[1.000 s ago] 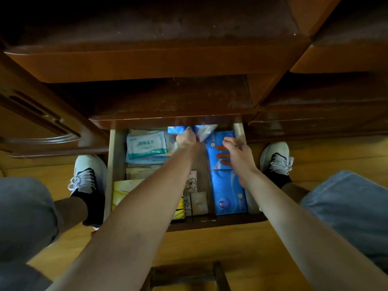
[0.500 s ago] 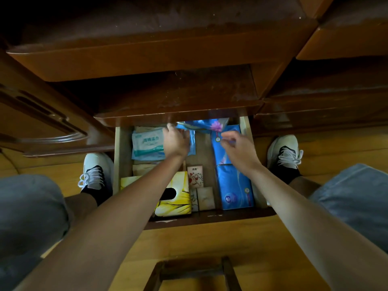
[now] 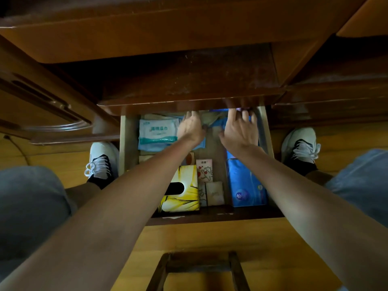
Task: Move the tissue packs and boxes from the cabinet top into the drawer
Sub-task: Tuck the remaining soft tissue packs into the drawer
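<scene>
Drawer [image 3: 123, 143]: pulled out below the cabinet top [image 3: 189, 80], open toward us, its back part hidden under the cabinet's edge.

Contents, as we find them:
- Wipes pack [image 3: 157, 131], white and teal, lying flat at the back left on top of a pale blue pack [image 3: 151, 146].
- Yellow box [image 3: 184, 196], front left of centre, with a dark oval slot facing up; our left forearm crosses its left part.
- Cat pack [image 3: 204, 170], small, white with red marks, just right of the yellow box.
- Two small beige packs [image 3: 214, 193], in front of the cat pack, against the drawer's front wall.
- Blue pack [image 3: 245, 185], long, along the right wall, reaching from the front toward the back.

Left hand [image 3: 192, 129]: at the back centre, palm down, fingers stretched under the cabinet's edge and overlapping the right end of the wipes pack. We see nothing clasped in it, but the fingertips are in shadow.

Right hand [image 3: 241, 131]: at the back right over the far end of the blue pack, fingers curled around crumpled blue wrapping [image 3: 218, 122]. Whether it truly grips this we cannot tell.

Our shoes [image 3: 100, 162] stand on the floor either side of the drawer; a stool [image 3: 197, 267] shows at the bottom.
</scene>
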